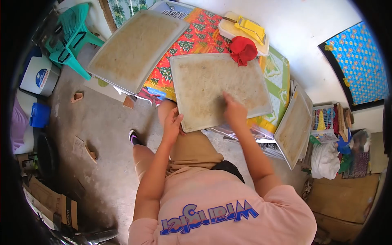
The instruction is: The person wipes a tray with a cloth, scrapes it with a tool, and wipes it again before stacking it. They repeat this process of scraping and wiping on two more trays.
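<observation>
A flat rectangular tray [208, 77], stained beige-brown with a pale rim, lies slanted over the table's near edge, above my lap. My left hand [172, 124] grips its lower left corner, thumb by the rim and some fingers hidden underneath. Over the lower middle of the tray, my right hand [236, 112] points its index finger at the surface; its other fingers are partly hidden, and no held object shows. A crumpled red cloth [243, 50] touches the tray's far right corner. Behind it sits a white tub [228, 27] with a yellow flat-framed tool [250, 29] across it.
A similar tray [139, 47] rests at the left of the patterned tablecloth [200, 30]. Another tray [292, 128] leans at the right. A green chair [73, 41] stands at the far left. Baskets and bags [325, 159] crowd the right wall.
</observation>
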`<state>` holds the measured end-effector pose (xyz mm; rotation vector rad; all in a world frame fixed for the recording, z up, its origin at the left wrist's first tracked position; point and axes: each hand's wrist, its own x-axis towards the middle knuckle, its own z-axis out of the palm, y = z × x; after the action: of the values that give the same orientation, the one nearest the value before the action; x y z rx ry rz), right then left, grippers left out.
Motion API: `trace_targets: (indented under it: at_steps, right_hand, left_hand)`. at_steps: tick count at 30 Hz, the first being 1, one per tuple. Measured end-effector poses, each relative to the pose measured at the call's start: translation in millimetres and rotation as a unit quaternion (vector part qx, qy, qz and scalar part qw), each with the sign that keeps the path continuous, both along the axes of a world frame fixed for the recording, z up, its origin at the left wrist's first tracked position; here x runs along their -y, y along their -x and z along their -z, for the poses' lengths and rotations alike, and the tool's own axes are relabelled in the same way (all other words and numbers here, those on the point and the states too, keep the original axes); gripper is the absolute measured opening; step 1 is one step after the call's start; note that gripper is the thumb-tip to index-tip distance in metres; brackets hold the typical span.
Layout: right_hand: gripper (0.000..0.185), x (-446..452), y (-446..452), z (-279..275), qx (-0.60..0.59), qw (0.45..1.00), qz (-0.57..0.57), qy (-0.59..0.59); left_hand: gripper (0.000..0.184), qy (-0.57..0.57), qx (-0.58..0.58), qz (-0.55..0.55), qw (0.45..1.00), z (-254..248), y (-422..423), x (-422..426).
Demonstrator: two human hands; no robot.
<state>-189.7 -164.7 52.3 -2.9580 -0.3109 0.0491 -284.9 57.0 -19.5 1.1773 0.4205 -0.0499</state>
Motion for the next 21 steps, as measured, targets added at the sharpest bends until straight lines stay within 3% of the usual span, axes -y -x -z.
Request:
trace_targets:
  at_steps: [1, 4, 6, 12, 15, 18, 21]
  right_hand:
    - [0.047, -3.6, 14.9, 15.6, 0.121, 0.984, -0.103, -0.086]
    - [0.051, -32.7, 59.8, 12.6, 0.11, 0.966, -0.231, -0.033]
    - [0.05, -40.5, 74.9, 23.9, 0.136, 0.959, -0.248, 0.025]
    - [0.046, -46.8, -0.3, 39.5, 0.131, 0.974, -0.18, -0.04]
    - [0.044, -47.6, -11.4, 39.6, 0.156, 0.972, -0.177, -0.011]
    - [0.044, -52.0, 29.7, 38.1, 0.104, 0.972, -0.21, 0.02]
    - [0.043, -55.5, 39.7, 47.6, 0.147, 0.966, -0.211, 0.027]
  left_hand:
    - [0.04, 0.001, -0.007, -0.012, 1.0, -1.8, 1.2, 2.1]
    - [0.04, 0.01, 0.015, 0.013, 1.0, -2.3, 4.3, -1.7]
    - [0.039, 0.015, 0.013, 0.021, 1.0, 2.0, 4.3, -3.1]
    - [0.037, 0.018, 0.006, 0.012, 1.0, 2.2, 4.0, 0.5]
    - [0.037, 0.021, 0.004, 0.011, 1.0, 5.0, 3.4, 1.1]
    - [0.038, 0.023, 0.004, 0.018, 1.0, 6.8, 3.1, -1.5]
    - [0.038, 0.019, 0.001, 0.019, 1.0, 2.3, 4.4, -1.4]
